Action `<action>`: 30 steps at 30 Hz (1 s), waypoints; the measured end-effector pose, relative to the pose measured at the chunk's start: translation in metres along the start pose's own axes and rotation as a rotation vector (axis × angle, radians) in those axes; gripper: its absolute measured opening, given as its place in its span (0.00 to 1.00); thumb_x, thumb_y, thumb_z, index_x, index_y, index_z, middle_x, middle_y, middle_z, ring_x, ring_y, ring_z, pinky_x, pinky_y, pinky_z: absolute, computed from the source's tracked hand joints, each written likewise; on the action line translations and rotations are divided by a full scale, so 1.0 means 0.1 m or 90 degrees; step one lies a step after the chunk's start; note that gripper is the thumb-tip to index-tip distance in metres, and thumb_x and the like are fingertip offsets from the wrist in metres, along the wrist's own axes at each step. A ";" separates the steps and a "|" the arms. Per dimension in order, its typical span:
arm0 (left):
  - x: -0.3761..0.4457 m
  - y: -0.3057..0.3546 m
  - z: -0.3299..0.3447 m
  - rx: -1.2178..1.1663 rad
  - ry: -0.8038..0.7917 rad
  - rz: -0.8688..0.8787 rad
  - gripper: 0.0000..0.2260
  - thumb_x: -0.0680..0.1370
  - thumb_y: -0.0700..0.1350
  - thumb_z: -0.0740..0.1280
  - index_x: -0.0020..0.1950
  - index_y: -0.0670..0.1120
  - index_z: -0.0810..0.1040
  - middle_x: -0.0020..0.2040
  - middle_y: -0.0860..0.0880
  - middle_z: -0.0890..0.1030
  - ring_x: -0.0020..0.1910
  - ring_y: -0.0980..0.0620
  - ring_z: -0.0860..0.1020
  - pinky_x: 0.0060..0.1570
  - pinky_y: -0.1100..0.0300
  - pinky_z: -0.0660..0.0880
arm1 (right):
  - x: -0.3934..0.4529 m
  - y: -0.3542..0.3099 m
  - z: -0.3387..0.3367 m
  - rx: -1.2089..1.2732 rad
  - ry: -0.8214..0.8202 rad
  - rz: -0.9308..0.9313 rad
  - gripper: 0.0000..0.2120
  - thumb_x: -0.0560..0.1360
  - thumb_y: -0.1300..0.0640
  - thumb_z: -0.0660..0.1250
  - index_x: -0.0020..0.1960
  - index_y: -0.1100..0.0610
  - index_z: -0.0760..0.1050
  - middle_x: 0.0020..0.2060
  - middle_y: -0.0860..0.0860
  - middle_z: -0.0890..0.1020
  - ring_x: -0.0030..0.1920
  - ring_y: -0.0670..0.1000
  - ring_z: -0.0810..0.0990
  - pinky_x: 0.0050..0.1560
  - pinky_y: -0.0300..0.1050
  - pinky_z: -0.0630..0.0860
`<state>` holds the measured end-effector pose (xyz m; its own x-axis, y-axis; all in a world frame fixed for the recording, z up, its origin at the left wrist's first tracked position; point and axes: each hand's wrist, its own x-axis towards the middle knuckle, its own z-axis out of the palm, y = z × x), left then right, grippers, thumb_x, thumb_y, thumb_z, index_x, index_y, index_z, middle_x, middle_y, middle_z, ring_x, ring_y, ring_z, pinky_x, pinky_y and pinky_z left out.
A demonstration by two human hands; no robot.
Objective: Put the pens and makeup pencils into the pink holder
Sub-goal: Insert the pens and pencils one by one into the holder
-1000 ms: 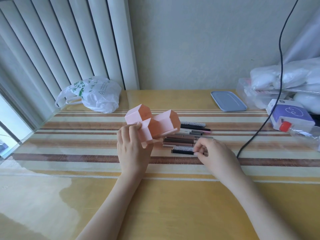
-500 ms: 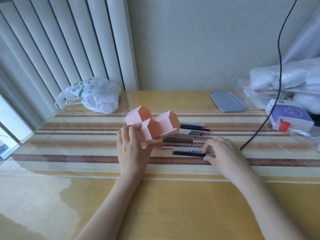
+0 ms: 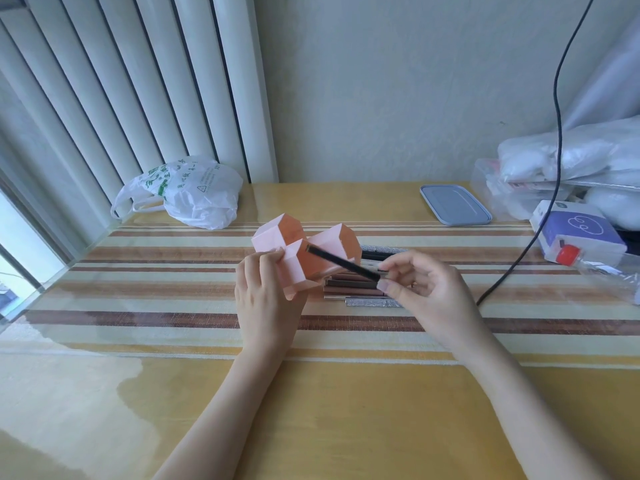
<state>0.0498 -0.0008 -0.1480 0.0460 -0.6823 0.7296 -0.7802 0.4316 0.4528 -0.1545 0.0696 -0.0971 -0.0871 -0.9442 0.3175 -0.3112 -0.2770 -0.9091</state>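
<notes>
The pink holder (image 3: pixel 294 268), made of three hexagonal cells, is tilted with its openings toward the right. My left hand (image 3: pixel 265 299) grips it from the near left side. My right hand (image 3: pixel 426 292) pinches one end of a black pencil (image 3: pixel 341 266), whose far tip reaches the mouth of the nearest cell. Behind the holder, a row of several pens and makeup pencils (image 3: pixel 360 289) lies side by side on the striped table runner.
A white plastic bag (image 3: pixel 187 192) sits at the back left. A grey lid (image 3: pixel 453 204) lies at the back right, with a black cable (image 3: pixel 540 230) hanging down beside it. A purple and white box (image 3: pixel 578 230) and plastic packages crowd the right edge.
My right hand lifted the black pencil off the near end of the row and swung its tip left and up to the holder's opening. The left hand kept the holder tilted.
</notes>
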 end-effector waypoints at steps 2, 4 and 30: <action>0.00 0.00 0.00 0.002 0.006 0.014 0.24 0.67 0.57 0.64 0.57 0.44 0.68 0.49 0.40 0.74 0.50 0.43 0.67 0.49 0.54 0.65 | -0.01 0.00 0.07 0.078 0.036 -0.004 0.10 0.69 0.65 0.73 0.45 0.53 0.78 0.37 0.48 0.79 0.37 0.46 0.78 0.36 0.38 0.74; 0.00 0.01 0.00 -0.002 0.010 0.020 0.24 0.67 0.57 0.64 0.57 0.44 0.68 0.49 0.40 0.74 0.50 0.43 0.67 0.50 0.55 0.64 | -0.02 -0.01 0.12 0.124 0.086 -0.020 0.10 0.71 0.67 0.71 0.46 0.53 0.77 0.38 0.47 0.79 0.37 0.47 0.79 0.37 0.41 0.78; -0.01 0.04 -0.01 -0.019 -0.002 0.019 0.24 0.68 0.58 0.64 0.57 0.44 0.67 0.49 0.40 0.74 0.50 0.43 0.67 0.49 0.55 0.65 | 0.00 0.31 0.04 -0.477 0.130 -0.031 0.07 0.73 0.65 0.68 0.46 0.54 0.74 0.39 0.47 0.80 0.44 0.53 0.77 0.41 0.49 0.74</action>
<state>0.0475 0.0017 -0.1464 0.0213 -0.6709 0.7413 -0.7620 0.4691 0.4464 -0.1599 0.0601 -0.1260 -0.2071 -0.8625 0.4618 -0.8696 -0.0540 -0.4908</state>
